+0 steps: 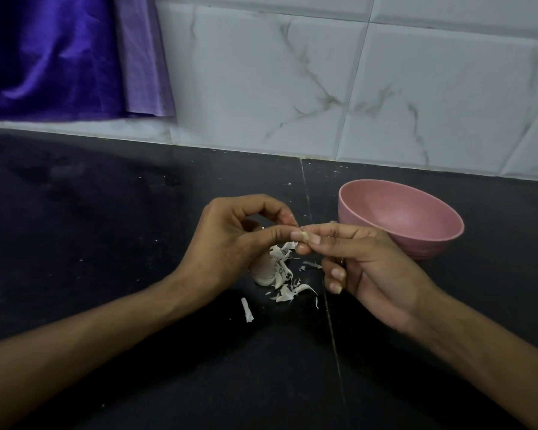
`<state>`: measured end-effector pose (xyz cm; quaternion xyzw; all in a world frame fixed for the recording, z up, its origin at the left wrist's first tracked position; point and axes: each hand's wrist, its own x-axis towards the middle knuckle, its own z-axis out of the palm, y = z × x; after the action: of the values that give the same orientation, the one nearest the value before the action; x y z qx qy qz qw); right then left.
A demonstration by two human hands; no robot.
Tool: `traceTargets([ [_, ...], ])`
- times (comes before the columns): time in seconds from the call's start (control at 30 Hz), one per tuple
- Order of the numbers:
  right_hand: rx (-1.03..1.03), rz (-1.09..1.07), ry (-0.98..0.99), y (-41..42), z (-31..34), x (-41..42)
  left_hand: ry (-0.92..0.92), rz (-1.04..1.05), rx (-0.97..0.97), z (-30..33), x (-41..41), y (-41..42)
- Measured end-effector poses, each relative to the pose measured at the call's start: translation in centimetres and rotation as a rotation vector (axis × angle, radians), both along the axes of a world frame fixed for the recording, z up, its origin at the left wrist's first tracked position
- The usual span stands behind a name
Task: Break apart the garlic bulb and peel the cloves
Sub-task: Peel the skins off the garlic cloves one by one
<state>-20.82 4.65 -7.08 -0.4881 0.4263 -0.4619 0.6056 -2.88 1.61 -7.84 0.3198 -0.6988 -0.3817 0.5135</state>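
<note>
A small garlic clove (305, 236) is pinched between the fingertips of both hands above the black counter. My left hand (236, 240) curls its thumb and forefinger onto the clove from the left. My right hand (357, 259) pinches it from the right with thumb and forefinger, and its other fingers are curled. Below the left hand the rest of the garlic bulb (263, 271) sits on the counter, partly hidden by that hand. Several white peel scraps (288, 291) lie around it.
A pink bowl (416, 240) stands on the counter just right of my hands, nothing visible inside. One loose peel strip (247, 310) lies nearer me. A tiled wall (323, 88) runs behind, with purple cloth (59, 57) hanging at the far left.
</note>
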Motion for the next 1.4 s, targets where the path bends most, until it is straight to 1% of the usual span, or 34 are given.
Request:
traceTargets([
  [0.13,0.04,0.015,-0.022,0.1,0.0,0.1,-0.012,0.009,-0.045,-0.1,0.0,0.1],
  [0.37,0.075,0.045,-0.036,0.2,-0.1,0.2,-0.143,0.009,-0.13,-0.3,0.0,0.2],
  [0.77,0.105,0.044,-0.073,0.2,-0.1,0.4,-0.226,0.048,-0.237,-0.5,0.2,0.1],
  [1.0,0.131,0.062,-0.087,0.2,0.0,0.4,-0.22,0.054,-0.253,-0.8,0.0,0.2],
  [1.1,0.158,0.056,-0.128,0.0,-0.1,0.4,-0.196,0.058,-0.265,-0.9,0.0,0.0],
  [1.4,0.197,0.028,-0.186,-0.1,-0.4,0.5,-0.224,0.066,-0.404,-1.2,0.1,-0.3],
])
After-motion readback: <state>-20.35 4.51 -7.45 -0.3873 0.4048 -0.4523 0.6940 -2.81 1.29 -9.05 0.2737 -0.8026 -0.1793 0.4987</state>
